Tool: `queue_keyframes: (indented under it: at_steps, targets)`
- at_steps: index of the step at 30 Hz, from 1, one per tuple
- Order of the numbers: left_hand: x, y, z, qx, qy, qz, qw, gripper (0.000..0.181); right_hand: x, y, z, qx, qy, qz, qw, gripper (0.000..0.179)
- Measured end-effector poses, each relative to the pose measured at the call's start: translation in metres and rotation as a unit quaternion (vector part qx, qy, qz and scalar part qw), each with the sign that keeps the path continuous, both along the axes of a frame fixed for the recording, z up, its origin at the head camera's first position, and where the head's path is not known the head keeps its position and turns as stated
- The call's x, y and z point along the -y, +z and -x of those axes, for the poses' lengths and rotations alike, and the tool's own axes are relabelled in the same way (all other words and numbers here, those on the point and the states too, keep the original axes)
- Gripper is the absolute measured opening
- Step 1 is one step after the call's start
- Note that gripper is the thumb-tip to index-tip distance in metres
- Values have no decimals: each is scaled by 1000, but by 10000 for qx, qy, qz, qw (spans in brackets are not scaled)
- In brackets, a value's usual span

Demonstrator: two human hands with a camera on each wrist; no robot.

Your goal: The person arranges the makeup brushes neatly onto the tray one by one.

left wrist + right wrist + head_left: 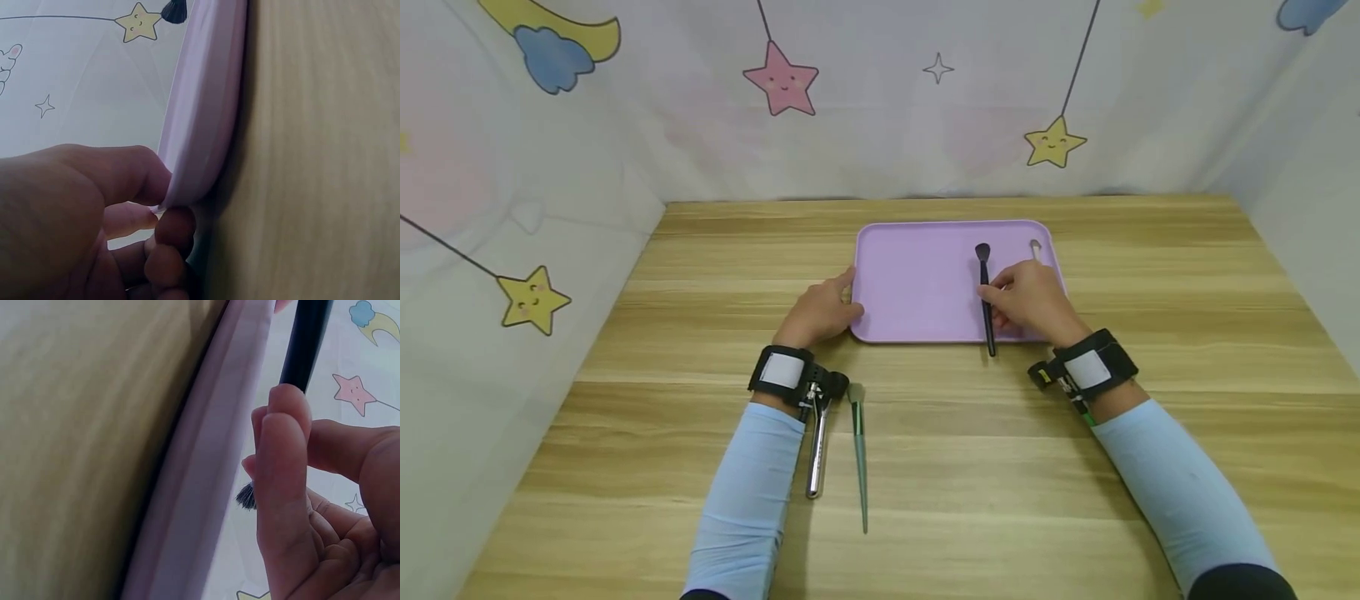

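My right hand (1033, 296) pinches a black makeup brush (986, 300) by its handle above the lilac tray (917, 283). The brush's dark bristles point to the back, and its handle end overlaps the tray's front rim. In the right wrist view the handle (306, 347) rises from between thumb and fingers; the bristles (247, 497) show behind them. My left hand (820, 312) grips the tray's left edge; in the left wrist view thumb and fingers pinch the rim (187, 169). A second brush with a pale head (1036, 247) lies in the tray, partly hidden by my right hand.
A green-handled brush (861, 458) lies on the wooden table (962, 483) in front of the tray. Beside it is a shiny silver tool handle (817, 454), its upper end hidden by the left wrist camera. A curtain printed with stars (781, 79) closes the back and sides.
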State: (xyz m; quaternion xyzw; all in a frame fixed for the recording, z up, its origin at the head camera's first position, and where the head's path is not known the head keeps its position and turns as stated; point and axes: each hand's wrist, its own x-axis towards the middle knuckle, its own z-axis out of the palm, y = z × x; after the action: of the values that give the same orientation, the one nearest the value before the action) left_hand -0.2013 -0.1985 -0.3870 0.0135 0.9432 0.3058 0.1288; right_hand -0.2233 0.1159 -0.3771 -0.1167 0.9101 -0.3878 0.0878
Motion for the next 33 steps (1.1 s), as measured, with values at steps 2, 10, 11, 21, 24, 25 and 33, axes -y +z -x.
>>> queue_keyframes:
  at_steps: [2,10,11,21,24,25,33]
  targets:
    - [-1,-1,0,-28,-40,14,10000,74,-1,0,2,-31,-6,-74,10000,29]
    - [-4,-1,2,-48,-65,69,9999,74,-1,1,9,111,-123,-243,9996,29]
    - [-5,-1,2,-42,-56,63,10000,74,-1,1,10,115,-137,-273,9995,29]
    - [-4,0,-1,-39,-134,95,9999,75,1,6,3,356,-17,-959,9947,50]
    - [-3,1,-1,-34,-79,94,9999,75,4,8,-2,333,167,-1211,9919,50]
    - [-3,1,-1,-35,-69,92,9999,75,5,9,-3,301,224,-1261,9913,50]
    - [-1,2,1,9,-18,51,10000,75,14,6,-4,-25,194,-1265,9918,45]
